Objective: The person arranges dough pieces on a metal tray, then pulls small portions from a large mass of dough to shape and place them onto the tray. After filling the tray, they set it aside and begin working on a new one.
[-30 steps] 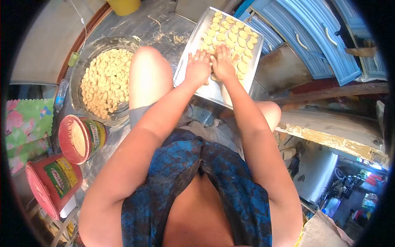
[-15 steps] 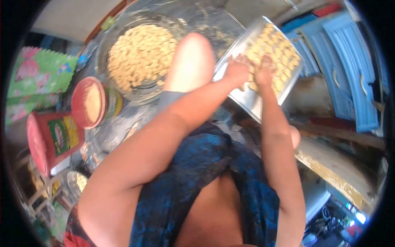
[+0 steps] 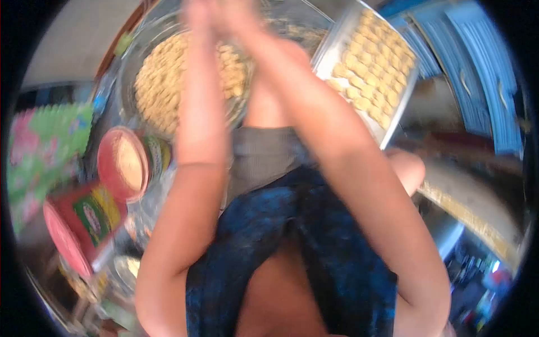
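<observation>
My two hands are lifted together at the top of the view, above a glass bowl (image 3: 128, 59) filled with small pale dough pieces (image 3: 163, 84). My left hand (image 3: 196, 12) and my right hand (image 3: 240, 16) are side by side, blurred by motion and partly cut off at the top edge. I cannot tell whether either holds anything. To the right lies a metal tray (image 3: 324, 56) with rows of the same pale pieces (image 3: 370, 73); neither hand touches it.
An open red tub (image 3: 122, 163) with pale powder lies on its side at the left, and a second red tub (image 3: 73, 230) sits below it. A floral cloth (image 3: 39, 151) is at the far left. Blue shutters (image 3: 483, 73) stand at the right.
Both hands have left the tray and swung up and to the left, over the bowl. The camera has shifted, and the picture is now blurred.
</observation>
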Action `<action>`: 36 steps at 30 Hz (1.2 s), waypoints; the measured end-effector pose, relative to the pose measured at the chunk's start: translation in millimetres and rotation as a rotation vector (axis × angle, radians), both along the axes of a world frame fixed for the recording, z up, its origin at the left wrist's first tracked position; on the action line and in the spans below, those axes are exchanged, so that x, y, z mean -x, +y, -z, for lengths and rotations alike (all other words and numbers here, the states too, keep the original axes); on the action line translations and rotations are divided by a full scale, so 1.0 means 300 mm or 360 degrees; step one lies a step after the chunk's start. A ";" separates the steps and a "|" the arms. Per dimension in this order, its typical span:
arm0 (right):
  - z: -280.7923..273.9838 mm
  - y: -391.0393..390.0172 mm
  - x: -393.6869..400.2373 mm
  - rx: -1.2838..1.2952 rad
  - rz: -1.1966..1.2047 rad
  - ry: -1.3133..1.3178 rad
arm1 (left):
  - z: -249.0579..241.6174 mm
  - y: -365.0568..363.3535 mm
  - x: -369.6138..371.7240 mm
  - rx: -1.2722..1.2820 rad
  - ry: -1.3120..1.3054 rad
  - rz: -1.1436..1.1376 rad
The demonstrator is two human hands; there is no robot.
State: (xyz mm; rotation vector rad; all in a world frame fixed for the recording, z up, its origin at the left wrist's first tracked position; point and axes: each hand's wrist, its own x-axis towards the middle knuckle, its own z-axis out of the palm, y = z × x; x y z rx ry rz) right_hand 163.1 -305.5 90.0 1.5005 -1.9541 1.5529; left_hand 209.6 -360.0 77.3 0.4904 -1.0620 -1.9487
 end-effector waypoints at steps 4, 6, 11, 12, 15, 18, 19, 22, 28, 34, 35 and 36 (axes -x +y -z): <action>0.166 -0.196 -0.269 -0.0158 -0.0105 -0.1476 | 0.290 -0.364 -0.234 -0.0284 -0.0059 0.0286; 0.171 -0.136 -0.271 -0.1410 -0.0291 -0.1394 | 0.478 -0.371 -0.299 -0.0389 -0.0416 0.0102; 0.147 -0.144 -0.277 -0.1430 -0.0687 -0.0424 | 0.939 -0.229 -0.465 -0.0580 -0.1264 0.0042; 0.105 -0.166 -0.250 -0.1360 -0.0724 -0.0423 | 1.002 -0.187 -0.485 -0.0592 -0.1388 0.0058; 0.038 -0.233 -0.197 -0.1351 -0.0590 -0.0575 | 1.121 -0.068 -0.515 -0.0583 -0.1704 0.0108; 0.012 -0.255 -0.184 -0.1312 -0.0624 -0.0477 | 1.186 -0.012 -0.492 -0.0537 -0.1887 0.0147; 0.013 -0.254 -0.179 -0.1329 -0.0623 -0.0461 | 1.200 -0.008 -0.481 -0.0510 -0.1923 0.0142; 0.038 -0.244 -0.171 -0.1567 -0.0809 -0.0338 | 1.228 -0.014 -0.452 -0.0461 -0.1980 0.0115; 0.039 -0.224 -0.142 -0.1631 -0.0902 -0.0366 | 1.232 -0.027 -0.440 -0.0441 -0.1983 0.0033; 0.022 -0.209 -0.120 -0.1665 -0.0926 -0.0382 | 1.125 -0.059 -0.481 -0.0460 -0.1707 -0.0075; 0.028 -0.211 -0.117 -0.1621 -0.0926 -0.0389 | 1.091 -0.067 -0.495 -0.0477 -0.1627 -0.0105; 0.033 -0.212 -0.112 -0.1655 -0.0869 -0.0446 | 1.047 -0.070 -0.511 -0.0496 -0.1544 -0.0125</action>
